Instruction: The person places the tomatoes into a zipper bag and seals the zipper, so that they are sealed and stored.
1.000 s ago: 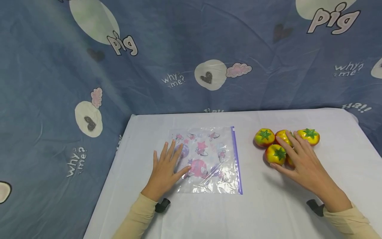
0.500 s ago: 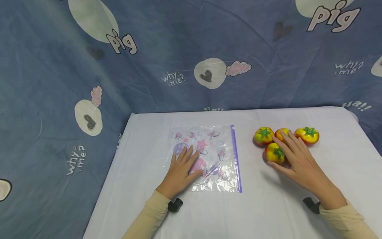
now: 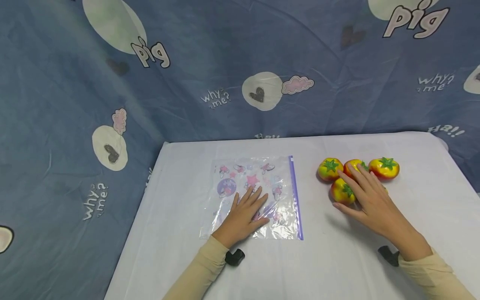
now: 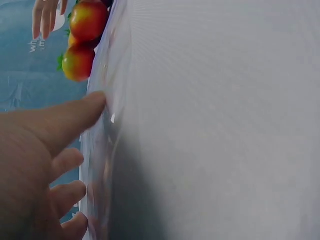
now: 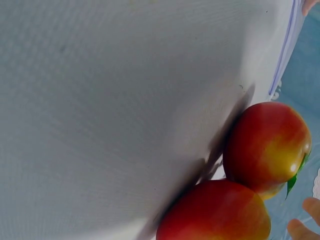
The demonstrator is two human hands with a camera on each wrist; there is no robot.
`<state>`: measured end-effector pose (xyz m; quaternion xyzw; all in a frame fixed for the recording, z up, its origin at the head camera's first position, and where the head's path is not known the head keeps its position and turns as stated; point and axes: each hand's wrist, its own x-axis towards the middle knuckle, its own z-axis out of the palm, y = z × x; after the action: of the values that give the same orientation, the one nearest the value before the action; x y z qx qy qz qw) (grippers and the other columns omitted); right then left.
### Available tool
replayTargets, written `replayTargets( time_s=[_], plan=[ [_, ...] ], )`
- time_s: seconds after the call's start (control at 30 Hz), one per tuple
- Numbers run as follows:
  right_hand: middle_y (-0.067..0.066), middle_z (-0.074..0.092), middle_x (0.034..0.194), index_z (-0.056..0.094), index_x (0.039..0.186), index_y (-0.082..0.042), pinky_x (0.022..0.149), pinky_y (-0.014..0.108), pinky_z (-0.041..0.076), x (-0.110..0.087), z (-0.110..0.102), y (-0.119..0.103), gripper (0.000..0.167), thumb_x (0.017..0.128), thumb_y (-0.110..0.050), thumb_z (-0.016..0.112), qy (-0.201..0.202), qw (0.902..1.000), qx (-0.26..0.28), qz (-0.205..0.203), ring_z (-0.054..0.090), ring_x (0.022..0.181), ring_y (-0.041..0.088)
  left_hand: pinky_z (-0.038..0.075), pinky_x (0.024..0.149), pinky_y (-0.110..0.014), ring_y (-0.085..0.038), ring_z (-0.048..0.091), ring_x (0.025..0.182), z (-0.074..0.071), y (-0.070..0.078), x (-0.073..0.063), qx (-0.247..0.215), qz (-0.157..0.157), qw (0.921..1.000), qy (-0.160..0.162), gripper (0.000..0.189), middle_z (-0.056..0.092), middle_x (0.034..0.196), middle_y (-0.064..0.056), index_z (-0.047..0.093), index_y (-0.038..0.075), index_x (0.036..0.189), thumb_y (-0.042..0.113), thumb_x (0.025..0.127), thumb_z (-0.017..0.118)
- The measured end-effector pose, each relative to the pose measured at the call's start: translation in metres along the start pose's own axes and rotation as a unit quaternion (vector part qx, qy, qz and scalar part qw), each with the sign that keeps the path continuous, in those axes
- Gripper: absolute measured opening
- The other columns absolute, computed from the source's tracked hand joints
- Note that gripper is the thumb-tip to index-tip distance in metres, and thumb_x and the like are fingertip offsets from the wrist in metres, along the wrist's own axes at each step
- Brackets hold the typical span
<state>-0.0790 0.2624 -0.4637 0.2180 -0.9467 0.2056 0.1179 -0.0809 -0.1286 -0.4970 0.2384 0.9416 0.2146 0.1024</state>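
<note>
I have the left hand (image 3: 243, 216) laid over the clear plastic bag (image 3: 275, 204), its fingers spread, almost straight and gripping nothing. The bag lies flat on the white surface (image 3: 270, 271) beneath those fingers, its pink and purple prints showing beyond the fingertips. Its purple zip strip (image 3: 296, 200) runs to the right of the left thumb, apart from it.

I see the right hand (image 3: 375, 208) over a group of fruits, its fingers parted, slightly bent and not closed on anything; whether they touch a fruit I cannot tell. One red-and-yellow fruit (image 3: 330, 169) sits beyond and to the left of those fingers, a second fruit (image 3: 353, 161) is partly covered by the fingertips, a third fruit (image 3: 384, 168) lies just right of them, and a fourth fruit (image 3: 343, 191) is just beyond the thumb. Most of a fifth fruit (image 3: 386, 190) is hidden under the hand.
</note>
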Motion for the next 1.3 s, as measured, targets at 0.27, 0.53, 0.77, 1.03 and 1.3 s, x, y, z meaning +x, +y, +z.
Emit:
replayTargets(
  time_s=[0.27,0.53,0.77,1.03,1.3],
  plan=[
    [0.017,0.029,0.169,0.036,0.161,-0.018,0.136,0.045,0.002,0.001,0.001,0.000,0.091,0.086,-0.044,0.080,-0.003,1.0000,-0.002,-0.006,0.019,0.158,0.040,0.002,0.129,-0.069,-0.029,0.010,0.162,0.002,-0.001,0.000,-0.006,0.006,0.9999,0.010,0.069,0.021,0.173,-0.002,0.039,0.020,0.160,0.050,0.101,0.059],
    [0.016,0.028,0.169,0.036,0.162,-0.020,0.136,0.042,-0.001,0.003,0.003,-0.002,0.093,0.084,-0.044,0.081,-0.006,1.0000,-0.002,-0.004,0.021,0.157,0.041,-0.002,0.129,-0.067,-0.027,0.008,0.163,0.008,-0.005,0.001,-0.011,0.007,0.9998,0.018,0.068,0.020,0.173,-0.001,0.039,0.021,0.160,0.049,0.102,0.058],
    [0.012,0.023,0.172,0.035,0.162,-0.019,0.136,0.047,0.003,0.004,0.004,-0.004,0.092,0.085,-0.044,0.080,-0.010,0.9999,0.000,-0.006,0.021,0.157,0.041,-0.003,0.130,-0.065,-0.027,0.008,0.163,0.010,-0.006,0.001,-0.017,0.008,0.9996,0.023,0.063,0.020,0.173,0.000,0.040,0.022,0.160,0.046,0.104,0.055],
    [0.012,0.023,0.172,0.035,0.162,-0.020,0.135,0.051,0.005,0.004,0.004,-0.005,0.093,0.085,-0.044,0.081,-0.012,0.9999,-0.002,-0.008,0.020,0.157,0.042,-0.001,0.131,-0.064,-0.025,0.010,0.163,0.012,-0.006,0.001,-0.018,0.001,0.9993,0.034,0.053,0.023,0.172,0.001,0.043,0.022,0.158,0.041,0.109,0.046],
    [0.012,0.024,0.172,0.037,0.161,-0.019,0.135,0.050,0.006,0.002,0.005,-0.003,0.092,0.084,-0.044,0.081,-0.008,0.9999,-0.001,-0.014,0.021,0.157,0.041,-0.003,0.131,-0.062,-0.022,0.011,0.163,0.011,-0.005,0.002,-0.046,-0.013,0.9981,0.039,0.048,0.025,0.171,0.003,0.047,0.022,0.156,0.038,0.112,0.038]
  ],
)
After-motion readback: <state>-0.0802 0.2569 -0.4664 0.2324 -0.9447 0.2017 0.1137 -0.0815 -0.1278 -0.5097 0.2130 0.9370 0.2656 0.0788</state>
